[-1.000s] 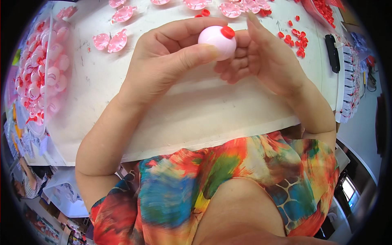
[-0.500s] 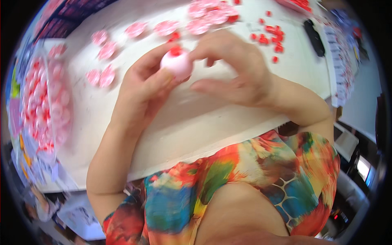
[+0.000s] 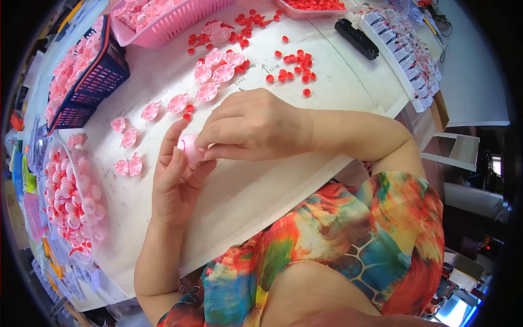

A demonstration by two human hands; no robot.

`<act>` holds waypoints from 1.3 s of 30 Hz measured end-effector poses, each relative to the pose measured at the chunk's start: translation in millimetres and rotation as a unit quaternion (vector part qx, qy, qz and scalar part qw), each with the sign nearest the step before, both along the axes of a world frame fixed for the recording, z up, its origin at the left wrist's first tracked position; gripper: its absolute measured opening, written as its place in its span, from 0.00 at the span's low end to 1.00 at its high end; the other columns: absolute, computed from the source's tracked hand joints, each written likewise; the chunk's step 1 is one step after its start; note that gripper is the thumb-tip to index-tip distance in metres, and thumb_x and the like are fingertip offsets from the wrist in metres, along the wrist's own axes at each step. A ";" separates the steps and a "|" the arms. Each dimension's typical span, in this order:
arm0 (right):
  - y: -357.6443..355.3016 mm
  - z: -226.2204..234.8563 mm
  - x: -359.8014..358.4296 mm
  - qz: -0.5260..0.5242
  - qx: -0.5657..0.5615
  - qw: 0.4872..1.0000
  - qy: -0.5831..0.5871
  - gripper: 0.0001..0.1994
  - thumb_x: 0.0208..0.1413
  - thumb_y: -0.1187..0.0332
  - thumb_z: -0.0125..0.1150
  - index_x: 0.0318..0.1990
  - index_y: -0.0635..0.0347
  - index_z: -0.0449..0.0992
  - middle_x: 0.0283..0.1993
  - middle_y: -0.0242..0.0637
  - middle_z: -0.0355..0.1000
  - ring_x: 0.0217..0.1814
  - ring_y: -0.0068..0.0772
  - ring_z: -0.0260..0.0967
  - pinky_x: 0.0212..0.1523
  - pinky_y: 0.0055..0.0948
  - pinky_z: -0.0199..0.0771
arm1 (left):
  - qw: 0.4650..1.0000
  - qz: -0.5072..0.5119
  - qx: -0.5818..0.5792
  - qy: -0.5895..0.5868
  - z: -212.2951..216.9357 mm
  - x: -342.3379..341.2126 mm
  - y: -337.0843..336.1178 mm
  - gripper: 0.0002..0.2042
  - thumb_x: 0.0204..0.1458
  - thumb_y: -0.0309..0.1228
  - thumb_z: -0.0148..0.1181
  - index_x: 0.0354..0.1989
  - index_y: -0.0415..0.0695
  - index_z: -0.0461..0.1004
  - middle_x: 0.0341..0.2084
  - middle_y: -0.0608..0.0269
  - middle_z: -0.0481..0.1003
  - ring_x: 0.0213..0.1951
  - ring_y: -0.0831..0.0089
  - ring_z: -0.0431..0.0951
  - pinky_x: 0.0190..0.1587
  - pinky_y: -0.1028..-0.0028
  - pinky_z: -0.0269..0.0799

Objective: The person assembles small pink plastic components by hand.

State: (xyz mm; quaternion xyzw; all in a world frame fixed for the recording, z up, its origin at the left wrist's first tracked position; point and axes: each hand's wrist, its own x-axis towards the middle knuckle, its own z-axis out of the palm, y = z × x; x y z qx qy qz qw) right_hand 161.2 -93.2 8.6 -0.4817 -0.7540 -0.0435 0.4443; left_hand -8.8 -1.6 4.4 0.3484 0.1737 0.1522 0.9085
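A small pink plastic ball [image 3: 189, 147] with a dark pink curved mark is held over the table. My left hand [image 3: 175, 180] grips it from the left, thumb and fingers around it, index finger stretched upward. From the right, my right hand [image 3: 256, 128] pinches at the ball's near right side, its fingertips bent together and partly hiding it. Just beyond the fingers, a red cap [image 3: 187, 116] lies on the table. Pink translucent shell pieces [image 3: 177, 103] lie in a loose row beyond my hands.
A clear container [image 3: 97, 240] of pink balls stands at left. Farther off are a dark blue basket [image 3: 92, 95] and a pink basket [image 3: 180, 24], both holding pink shells. Red caps [image 3: 299, 60], a red-filled tray [image 3: 313, 13], a black oblong object [image 3: 357, 39] and a white tray [image 3: 395, 76] lie beyond.
My right hand, earlier apart from the ball with fingers spread, now closes on it. The red piece on top of the ball no longer shows. The view has shifted, bringing the baskets into sight.
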 end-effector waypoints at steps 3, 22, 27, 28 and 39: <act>1.1 5.3 -3.3 -0.001 -0.027 1.000 0.003 0.07 0.38 0.71 0.62 0.28 0.56 0.73 0.24 0.33 0.70 0.25 0.33 0.67 0.25 0.26 0.69 | 0.999 0.009 -0.037 0.005 3.0 -4.9 -1.4 0.21 0.49 0.31 0.52 0.52 0.40 0.56 0.39 0.57 0.69 0.42 0.69 0.72 0.45 0.71 0.71; 27.0 1.3 143.3 -0.428 -0.234 0.850 -0.197 0.09 0.47 0.67 0.51 0.33 0.62 0.71 0.35 0.44 0.68 0.40 0.41 0.65 0.41 0.33 0.64 | 0.997 -0.023 -0.067 -0.027 -6.6 -1.7 20.6 0.24 0.49 0.34 0.52 0.52 0.35 0.55 0.45 0.46 0.65 0.42 0.59 0.71 0.43 0.71 0.73; 33.0 0.5 129.0 -0.382 -0.215 0.882 -0.175 0.08 0.45 0.69 0.53 0.32 0.63 0.72 0.30 0.44 0.68 0.36 0.43 0.66 0.39 0.33 0.65 | 0.985 -0.016 -0.161 -0.058 -11.0 -8.4 27.8 0.22 0.52 0.32 0.48 0.54 0.37 0.53 0.47 0.45 0.62 0.43 0.57 0.71 0.44 0.71 0.72; 33.4 -0.2 124.3 -0.370 -0.162 0.895 -0.191 0.07 0.46 0.70 0.53 0.31 0.63 0.71 0.28 0.41 0.69 0.34 0.39 0.67 0.37 0.31 0.65 | 0.984 -0.015 -0.167 -0.059 -12.3 -9.2 28.3 0.22 0.52 0.31 0.48 0.54 0.37 0.53 0.47 0.45 0.62 0.43 0.57 0.71 0.44 0.71 0.72; 28.8 35.8 24.1 0.053 -0.323 0.887 0.325 0.07 0.49 0.77 0.53 0.36 0.66 0.65 0.28 0.32 0.66 0.27 0.17 0.66 0.28 0.13 0.69 | 0.989 -0.014 -0.131 -0.069 -9.1 -7.3 24.5 0.19 0.52 0.32 0.47 0.51 0.38 0.57 0.40 0.51 0.68 0.39 0.67 0.73 0.43 0.75 0.72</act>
